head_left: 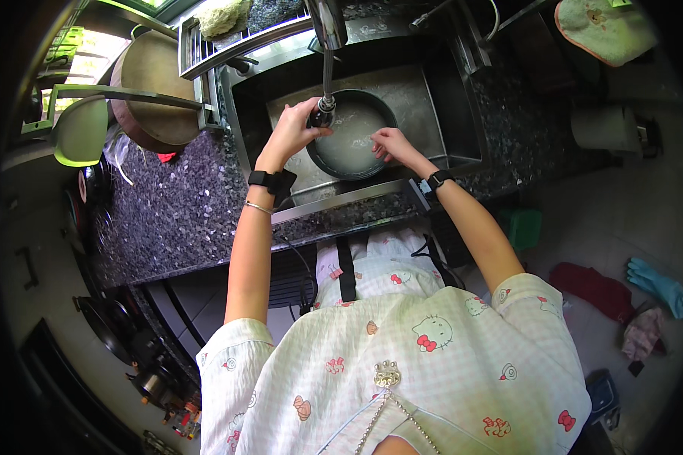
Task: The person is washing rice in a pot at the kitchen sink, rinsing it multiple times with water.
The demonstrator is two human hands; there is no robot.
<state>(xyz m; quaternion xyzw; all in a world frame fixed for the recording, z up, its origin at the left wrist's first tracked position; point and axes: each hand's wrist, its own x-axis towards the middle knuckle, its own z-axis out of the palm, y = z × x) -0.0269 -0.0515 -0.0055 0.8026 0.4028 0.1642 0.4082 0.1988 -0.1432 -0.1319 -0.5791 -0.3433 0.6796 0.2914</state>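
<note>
A round dark-rimmed pot [347, 177] stands in the steel sink, holding cloudy whitish water [350, 144]. My left hand [290, 135] reaches over the pot's left side, its fingers wrapped around the dark spray head [323, 114] of the pull-down faucet [328, 26]. The spray head hangs over the pot's upper left part. At the pot's right side, my right hand [396, 145] is over the rim with its fingers curled inward and closed. Whatever they may hold is too small to make out.
The sink [281, 199] is set in a dark speckled stone counter [182, 205]. A large round wooden board [155, 87] and a green-edged cleaver-like blade [82, 130] stand at the left. A rack [235, 51] holds sponges behind. Blue gloves [658, 287] and cloths lie at the lower right.
</note>
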